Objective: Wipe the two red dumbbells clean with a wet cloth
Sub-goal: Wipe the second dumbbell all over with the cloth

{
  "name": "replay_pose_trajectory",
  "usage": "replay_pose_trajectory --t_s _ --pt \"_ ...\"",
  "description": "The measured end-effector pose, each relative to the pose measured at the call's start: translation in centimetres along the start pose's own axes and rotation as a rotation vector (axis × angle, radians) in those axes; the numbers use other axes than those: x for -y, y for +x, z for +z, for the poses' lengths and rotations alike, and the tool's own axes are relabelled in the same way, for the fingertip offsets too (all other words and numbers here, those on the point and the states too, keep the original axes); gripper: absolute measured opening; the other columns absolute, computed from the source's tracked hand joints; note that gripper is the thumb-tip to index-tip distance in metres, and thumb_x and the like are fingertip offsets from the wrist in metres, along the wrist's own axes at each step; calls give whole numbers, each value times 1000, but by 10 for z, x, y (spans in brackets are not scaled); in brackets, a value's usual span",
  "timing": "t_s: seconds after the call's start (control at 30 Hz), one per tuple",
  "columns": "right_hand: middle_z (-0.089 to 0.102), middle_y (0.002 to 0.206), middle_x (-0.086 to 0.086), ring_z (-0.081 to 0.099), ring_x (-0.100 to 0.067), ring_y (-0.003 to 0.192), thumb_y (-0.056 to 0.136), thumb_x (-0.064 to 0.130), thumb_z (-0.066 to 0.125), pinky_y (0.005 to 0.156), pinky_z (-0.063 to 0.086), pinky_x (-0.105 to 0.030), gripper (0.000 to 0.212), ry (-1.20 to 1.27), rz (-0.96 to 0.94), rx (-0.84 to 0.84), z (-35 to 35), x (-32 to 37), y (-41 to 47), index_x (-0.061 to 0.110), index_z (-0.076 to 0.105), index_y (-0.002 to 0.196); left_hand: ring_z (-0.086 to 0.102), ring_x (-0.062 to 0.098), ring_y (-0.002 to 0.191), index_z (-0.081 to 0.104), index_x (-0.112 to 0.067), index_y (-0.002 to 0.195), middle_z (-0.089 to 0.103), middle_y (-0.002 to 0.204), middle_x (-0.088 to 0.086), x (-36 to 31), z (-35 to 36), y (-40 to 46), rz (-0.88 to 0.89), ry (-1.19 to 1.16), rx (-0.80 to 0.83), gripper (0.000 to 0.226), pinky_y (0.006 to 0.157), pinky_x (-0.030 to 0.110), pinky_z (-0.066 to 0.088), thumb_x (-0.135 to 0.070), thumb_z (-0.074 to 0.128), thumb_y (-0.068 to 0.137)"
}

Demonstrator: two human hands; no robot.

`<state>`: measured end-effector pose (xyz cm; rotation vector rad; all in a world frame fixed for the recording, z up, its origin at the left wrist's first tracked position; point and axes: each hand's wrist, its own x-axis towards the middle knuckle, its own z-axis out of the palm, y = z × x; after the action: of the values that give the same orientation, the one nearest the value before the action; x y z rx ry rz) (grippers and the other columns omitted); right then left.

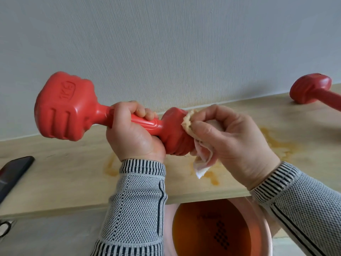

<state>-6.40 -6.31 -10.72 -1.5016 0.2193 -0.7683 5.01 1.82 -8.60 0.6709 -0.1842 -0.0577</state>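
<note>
A red fist-shaped dumbbell [64, 106] marked 1KG is held up above the wooden shelf [55, 174]. My left hand [134, 133] grips its handle in the middle. My right hand [230, 141] pinches a small pale wet cloth [201, 163] and presses it against the dumbbell's right head. The cloth's lower end hangs loose below my fingers. A second red dumbbell [311, 89] lies on the shelf at the far right, partly cut off by the frame edge.
A pink basin [169, 224] of orange-brown water stands below the shelf's front edge. Orange-brown wet stains mark the shelf under my hands. A dark phone [13, 172] lies at the left edge. A grey wall rises behind the shelf.
</note>
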Motion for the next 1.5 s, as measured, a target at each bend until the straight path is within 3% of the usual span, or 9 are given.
replay_pose_trajectory --t_s 0.17,0.4,0.57,0.8,0.93,1.2,1.33,1.43,1.5 --pt "58 73 -21 64 -36 54 73 12 79 61 55 -58 38 279 324 162 -7 1 8 10 48 94 38 16 46 41 -17 53 38 54 -2 -1 1 -2 -2 0 60 31 52 28 39 -1 48 79" --pt "70 70 -23 72 -28 64 60 56 66 56 40 -29 60 63 458 231 -12 -2 8 -2 63 74 37 16 44 42 -20 53 37 52 -2 -1 4 -4 13 -15 149 32 52 28 39 0 46 78" --pt "72 86 -26 71 -38 79 70 36 81 74 57 -46 45 -58 387 347 -14 0 6 -4 71 89 36 15 44 41 -19 54 37 53 -2 -2 4 -3 -3 -22 148 31 52 28 38 0 45 78" --pt "72 82 -23 67 -34 74 65 42 82 74 56 -39 45 -53 371 345 -23 -4 10 1 74 82 35 15 45 39 -19 54 36 53 -3 -4 3 -2 -41 -31 147 32 53 28 38 -1 44 80" --pt "66 67 -15 62 -24 57 61 45 75 53 51 -30 47 -58 330 193 -27 1 17 2 67 78 36 16 45 40 -19 56 36 54 -2 -2 0 -4 -55 -17 172 28 54 29 37 -1 45 77" --pt "60 62 -12 57 -20 55 73 59 67 54 50 -35 58 -459 114 -94 -24 3 20 2 59 69 37 14 45 39 -19 51 37 52 -4 -5 8 -7 -115 -38 88 35 54 27 37 -4 45 82" --pt "65 87 -27 69 -45 87 89 30 61 84 55 -58 31 110 371 -163 -39 13 25 1 67 80 37 11 43 36 -20 60 37 52 -8 -11 11 -2 -159 -142 24 28 52 24 38 -10 45 85" --pt "57 92 -20 62 -36 89 77 16 45 89 50 -53 20 546 527 92 -44 29 25 5 61 82 37 12 43 36 -19 61 38 52 -7 -13 11 0 -125 -118 -4 28 51 23 38 -8 46 85" --pt "61 106 -25 64 -39 101 70 12 46 88 52 -49 32 513 527 189 -49 32 23 1 61 96 37 13 44 36 -19 61 38 52 -7 -12 11 -1 -125 -99 -4 28 51 24 38 -8 46 84"
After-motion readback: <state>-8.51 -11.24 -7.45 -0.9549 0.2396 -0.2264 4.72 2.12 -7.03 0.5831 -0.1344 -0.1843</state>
